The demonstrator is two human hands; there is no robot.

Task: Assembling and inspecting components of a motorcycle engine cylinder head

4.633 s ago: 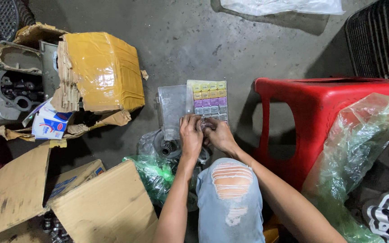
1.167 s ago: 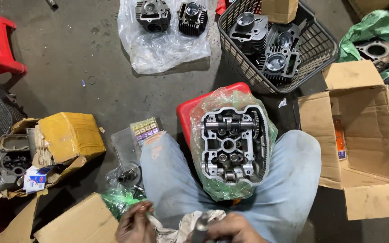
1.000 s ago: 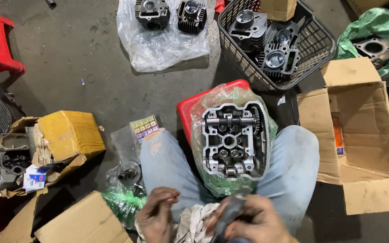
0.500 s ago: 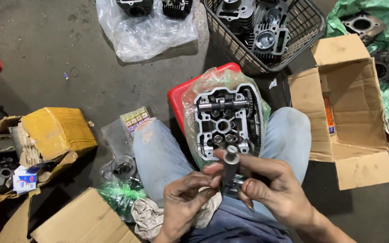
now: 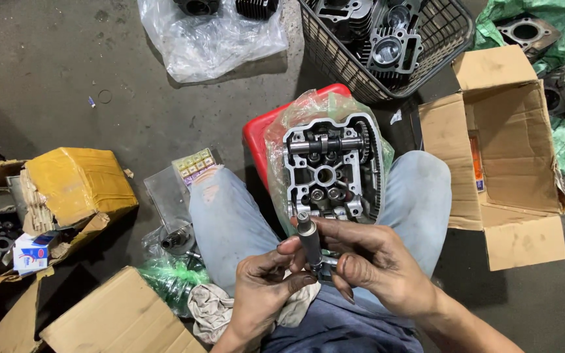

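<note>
Both hands meet at about 6 o'clock in the head view, over the person's lap. The right hand (image 5: 377, 261) is clenched around the lower part of a short grey metal shaft (image 5: 308, 236), fingers wrapped over it from the 3 o'clock side. The left hand (image 5: 266, 294) grasps the same shaft from the 8 o'clock side, thumb and fingertips pinching its lower end, and also presses a crumpled dirty rag (image 5: 214, 307) against the palm. The shaft stands nearly upright, its rounded top pointing to 12 o'clock and just overlapping the lower edge of the cylinder head.

The cylinder head (image 5: 328, 173) lies at centre frame, open face up, with camshaft and sprocket visible along its 12 o'clock and 3 o'clock edges. It rests on a thin plastic bag (image 5: 308, 108) spread over a red plastic stool (image 5: 259, 134), between the person's knees in pale jeans.

At 1 o'clock a black wire basket (image 5: 449, 29) holds finned engine cylinders. At 3 o'clock an open cardboard box (image 5: 511, 157) sits on the concrete floor (image 5: 99, 59). At 11 o'clock a clear plastic bag (image 5: 214, 46) carries two dark engine parts. At 9 o'clock lies a parcel wrapped in yellow tape (image 5: 76, 183), with a further engine part beside it at the frame edge. At 7 o'clock there is a second cardboard box (image 5: 106, 320).
</note>
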